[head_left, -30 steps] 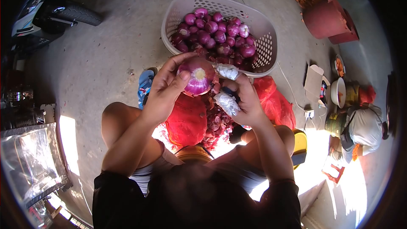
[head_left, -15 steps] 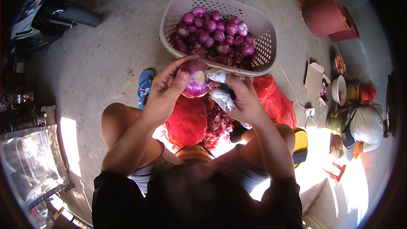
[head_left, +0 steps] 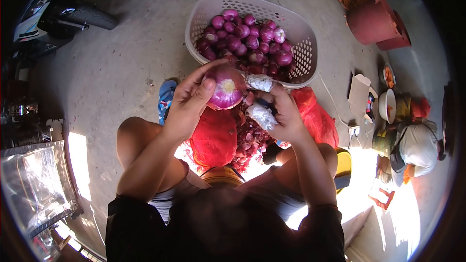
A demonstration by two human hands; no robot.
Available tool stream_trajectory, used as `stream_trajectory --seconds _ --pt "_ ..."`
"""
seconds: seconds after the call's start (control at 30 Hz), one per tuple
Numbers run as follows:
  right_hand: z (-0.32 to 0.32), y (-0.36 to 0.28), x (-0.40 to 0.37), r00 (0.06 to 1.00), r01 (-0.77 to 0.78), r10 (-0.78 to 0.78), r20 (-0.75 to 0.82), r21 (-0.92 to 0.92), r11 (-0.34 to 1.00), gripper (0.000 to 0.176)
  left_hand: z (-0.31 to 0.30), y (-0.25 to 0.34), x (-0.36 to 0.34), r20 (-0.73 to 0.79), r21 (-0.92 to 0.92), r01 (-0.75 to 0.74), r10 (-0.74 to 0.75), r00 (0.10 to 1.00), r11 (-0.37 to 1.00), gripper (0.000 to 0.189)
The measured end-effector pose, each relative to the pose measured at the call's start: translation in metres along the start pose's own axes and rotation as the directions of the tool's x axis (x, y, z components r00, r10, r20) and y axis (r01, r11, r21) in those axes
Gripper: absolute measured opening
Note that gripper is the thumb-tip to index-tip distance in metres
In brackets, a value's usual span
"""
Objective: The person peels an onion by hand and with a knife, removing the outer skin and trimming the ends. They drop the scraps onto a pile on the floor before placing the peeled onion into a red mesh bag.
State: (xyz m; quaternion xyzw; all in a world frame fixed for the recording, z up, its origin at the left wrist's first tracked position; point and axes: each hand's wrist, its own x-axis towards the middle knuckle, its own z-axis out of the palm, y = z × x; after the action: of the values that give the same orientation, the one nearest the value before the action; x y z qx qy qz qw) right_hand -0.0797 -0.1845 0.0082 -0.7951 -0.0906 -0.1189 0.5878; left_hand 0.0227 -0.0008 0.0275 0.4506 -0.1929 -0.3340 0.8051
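Note:
A large red onion (head_left: 226, 89) is held in my left hand (head_left: 190, 101), its pale root end facing up. My right hand (head_left: 286, 112) is just right of the onion, thumb and index finger wrapped in silver foil-like covers (head_left: 260, 83). Bits of reddish skin and something dark show between those fingers, too small to name. Beyond both hands stands a light perforated basket (head_left: 193, 24) with many red onions (head_left: 241, 31). Below the hands lie a red mesh bag (head_left: 212, 137) and a heap of onion skins (head_left: 248, 140).
Another red mesh bag (head_left: 318, 121) lies right of my right hand. A blue sandal (head_left: 166, 98) is at the left. Farther right are an open cardboard box (head_left: 359, 92), a white bowl (head_left: 388, 105), a red bucket (head_left: 371, 21) and a cable. A motorcycle wheel (head_left: 87, 15) stands upper left.
My right hand has moved slightly right, and its foil-covered fingers are farther from the onion's middle. The onion has turned a little in my left hand.

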Motion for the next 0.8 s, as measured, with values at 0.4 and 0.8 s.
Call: stream_trajectory --seconds 0.4,0.8 --pt "-0.008 -0.006 0.005 0.993 -0.008 0.041 0.110 -0.285 0.958 0.056 0.000 0.000 0.001 -0.003 0.000 0.082 -0.082 0.997 0.997 0.044" --pt "0.004 -0.006 0.012 0.995 0.054 -0.061 -0.079 -0.090 0.994 0.045 0.002 0.001 -0.004 0.034 -0.056 0.112 -0.110 0.993 0.992 0.042"
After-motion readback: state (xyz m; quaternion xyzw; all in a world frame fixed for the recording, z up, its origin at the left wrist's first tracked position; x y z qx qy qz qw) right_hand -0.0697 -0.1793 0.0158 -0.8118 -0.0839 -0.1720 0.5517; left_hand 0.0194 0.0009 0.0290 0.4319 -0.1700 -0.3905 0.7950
